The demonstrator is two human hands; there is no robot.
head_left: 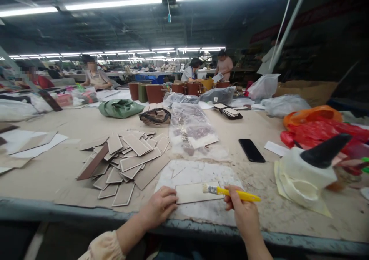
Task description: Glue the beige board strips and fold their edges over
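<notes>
A pale rectangular piece lies flat on a white, stained sheet near the table's front edge. My left hand rests at the piece's left end, fingers together on its edge. In my right hand is a yellow-handled brush, gripped between thumb and fingers; its bristles point left and touch or hover just over the piece's upper surface. To the left lies a loose pile of similar brown pieces with pale edges, overlapping at many angles.
Beyond the sheet lies clear plastic wrapping. On the right are a black phone, a white container with a black spout and red bags. A green bag sits at the back left. Several people work farther off.
</notes>
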